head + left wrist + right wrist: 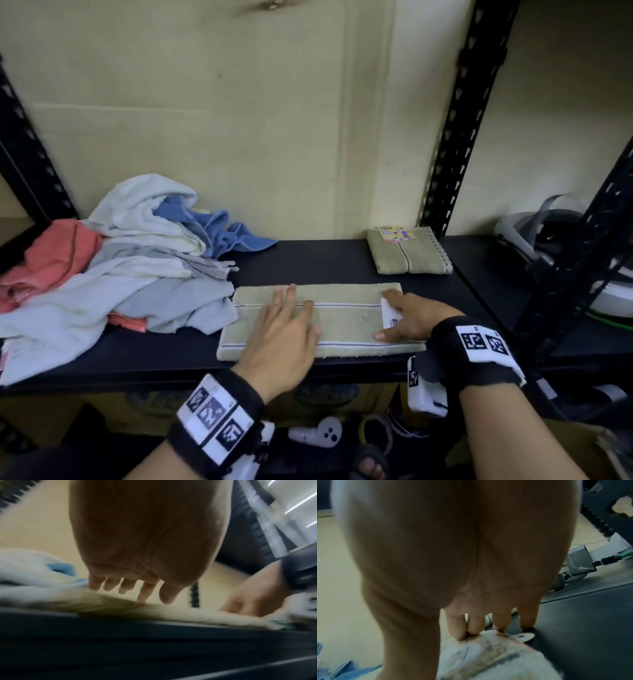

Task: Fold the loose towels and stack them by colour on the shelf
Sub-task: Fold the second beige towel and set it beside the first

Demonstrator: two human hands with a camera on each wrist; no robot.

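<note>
The beige towel (342, 318) looks soft, light and limp to me; I judge it will sag unless I take it by the two corners of a short end. It is a long strip with thin dark stripes, lying flat at the shelf (308, 260) front, at 6 o'clock from the wall. My left hand (284, 335) lies flat on it, fingers straight. My right hand (411, 317) presses its paper tag (390, 313) end, holding nothing.

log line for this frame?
left hand flat on green towel | right hand pinning its tagged end | folded green towel behind
</note>
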